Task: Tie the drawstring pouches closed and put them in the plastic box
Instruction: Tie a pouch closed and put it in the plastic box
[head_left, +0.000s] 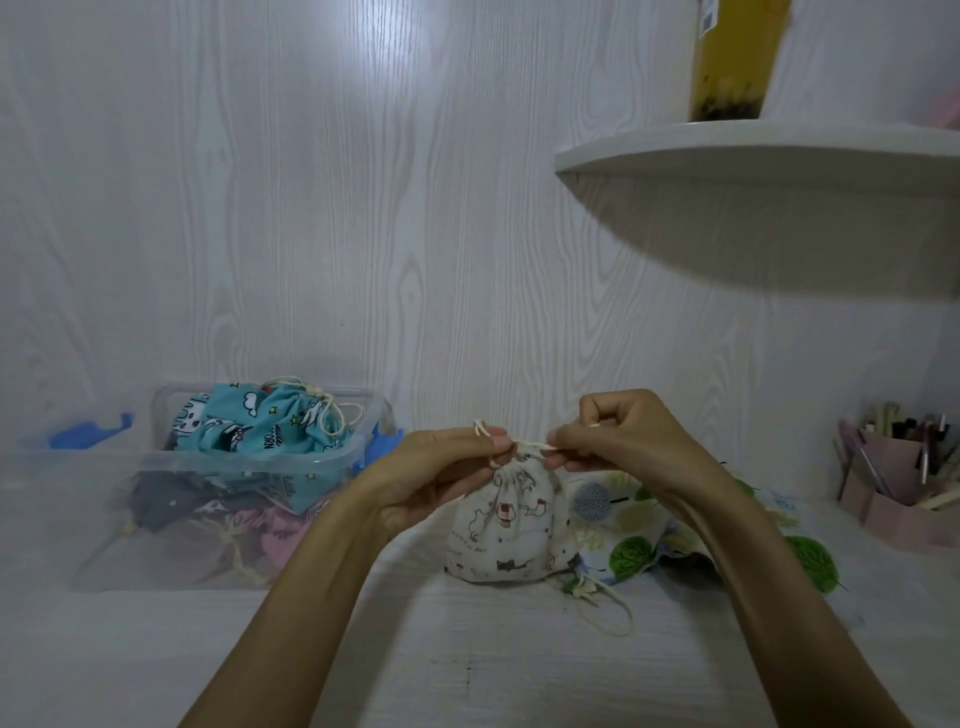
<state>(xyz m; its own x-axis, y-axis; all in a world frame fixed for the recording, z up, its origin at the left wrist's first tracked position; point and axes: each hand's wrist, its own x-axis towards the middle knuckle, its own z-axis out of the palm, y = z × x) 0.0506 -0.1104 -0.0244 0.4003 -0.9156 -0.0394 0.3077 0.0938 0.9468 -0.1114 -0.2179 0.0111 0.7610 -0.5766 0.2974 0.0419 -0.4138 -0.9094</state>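
Small white cartoon-print fabric pouch (506, 525) upright on white counter (467, 649), neck gathered. Left hand (441, 467) and right hand (618, 436) each pinch cream drawstring (530, 445) at neck; knot state unclear, fingers cover it. Clear plastic box (249, 467) left, holding teal unicorn-print pouch (260, 426). Leaf-print fabric pouch (623, 525) just behind, flat.

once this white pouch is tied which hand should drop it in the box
Probably the left hand. The plastic box sits on its side of the white pouch, so it need not cross over. The right hand is farther away, near the leaf-print pouch.
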